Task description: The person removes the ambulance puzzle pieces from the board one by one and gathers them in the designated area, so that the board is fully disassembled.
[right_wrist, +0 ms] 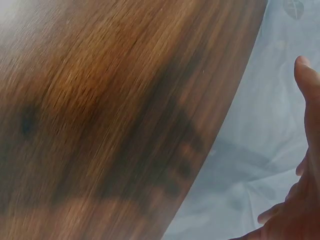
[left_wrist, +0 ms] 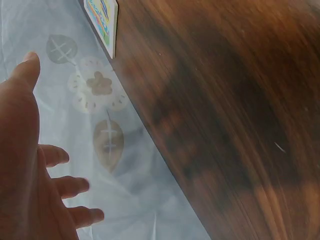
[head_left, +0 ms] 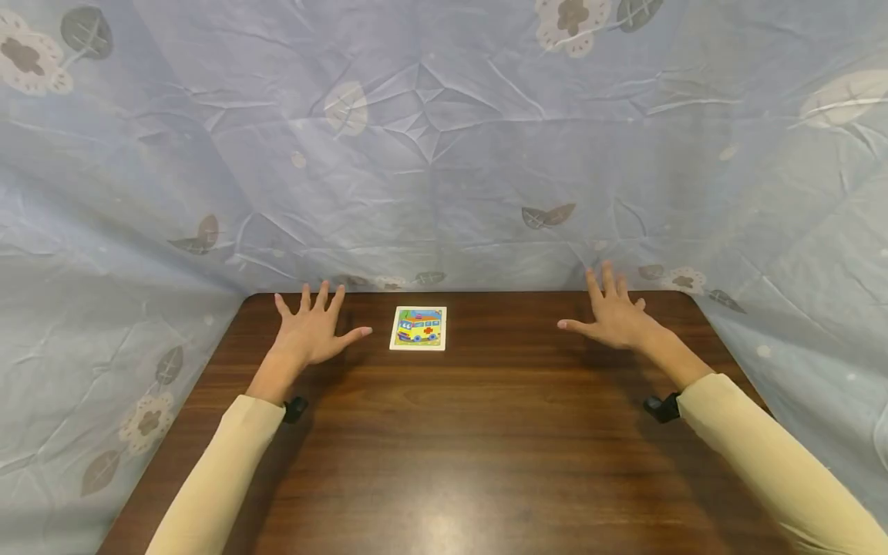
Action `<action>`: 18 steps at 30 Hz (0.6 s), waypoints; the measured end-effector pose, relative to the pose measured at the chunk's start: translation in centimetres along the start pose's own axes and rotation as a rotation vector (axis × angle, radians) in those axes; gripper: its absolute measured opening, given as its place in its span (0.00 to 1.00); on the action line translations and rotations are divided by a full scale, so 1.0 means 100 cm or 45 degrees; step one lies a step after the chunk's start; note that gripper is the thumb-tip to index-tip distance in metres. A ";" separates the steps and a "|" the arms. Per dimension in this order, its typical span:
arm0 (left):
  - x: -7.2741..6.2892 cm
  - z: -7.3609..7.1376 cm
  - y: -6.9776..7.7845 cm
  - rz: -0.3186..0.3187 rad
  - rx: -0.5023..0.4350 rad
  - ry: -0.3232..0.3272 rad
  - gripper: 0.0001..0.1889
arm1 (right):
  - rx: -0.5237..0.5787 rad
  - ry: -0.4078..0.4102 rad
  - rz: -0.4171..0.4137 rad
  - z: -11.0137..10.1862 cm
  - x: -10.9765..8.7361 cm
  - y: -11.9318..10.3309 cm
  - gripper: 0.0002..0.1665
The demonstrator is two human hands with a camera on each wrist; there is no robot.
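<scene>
A small square picture puzzle or card (head_left: 418,328) with a white border lies near the table's far edge, left of centre. It shows a yellow ambulance with a red cross. Just left of it, my left hand (head_left: 307,333) is held with fingers spread and holds nothing. The thumb points towards the picture without touching it. Farther off on the right, my right hand (head_left: 616,314) is also spread and holds nothing. In the left wrist view, part of the picture square (left_wrist: 104,22) shows at the top. The right wrist view has only hand, table and cloth.
The brown wood-grain table (head_left: 444,432) has rounded far corners. A pale blue-grey cloth (head_left: 430,193) with flowers and leaves hangs behind it and along both sides. Dark wrist-worn devices (head_left: 662,408) sit at the cream sleeves. Both hands cast shadows on the table.
</scene>
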State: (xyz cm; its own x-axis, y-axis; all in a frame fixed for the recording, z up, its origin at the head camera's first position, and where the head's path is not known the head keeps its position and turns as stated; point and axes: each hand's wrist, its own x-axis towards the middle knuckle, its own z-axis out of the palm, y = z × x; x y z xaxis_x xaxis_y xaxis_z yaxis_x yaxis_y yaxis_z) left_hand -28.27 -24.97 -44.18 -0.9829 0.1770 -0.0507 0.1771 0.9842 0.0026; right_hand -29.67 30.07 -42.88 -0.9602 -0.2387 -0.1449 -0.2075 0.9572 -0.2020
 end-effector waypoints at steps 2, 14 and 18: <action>0.002 0.000 0.004 0.003 -0.001 -0.001 0.61 | 0.002 0.013 -0.021 0.001 0.002 -0.002 0.76; 0.010 0.007 0.029 0.072 -0.053 0.000 0.55 | 0.057 0.141 -0.154 0.003 0.013 -0.032 0.67; 0.013 0.011 0.040 0.108 -0.093 0.022 0.50 | 0.060 0.110 -0.197 0.009 0.015 -0.044 0.63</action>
State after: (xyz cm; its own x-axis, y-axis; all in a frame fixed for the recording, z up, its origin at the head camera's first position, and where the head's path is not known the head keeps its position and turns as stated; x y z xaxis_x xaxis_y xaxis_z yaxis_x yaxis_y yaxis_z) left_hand -28.83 -20.85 -45.34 -0.9654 0.2590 -0.0302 0.2560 0.9635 0.0787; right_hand -30.04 25.35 -43.07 -0.9304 -0.3656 -0.0253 -0.3469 0.9009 -0.2607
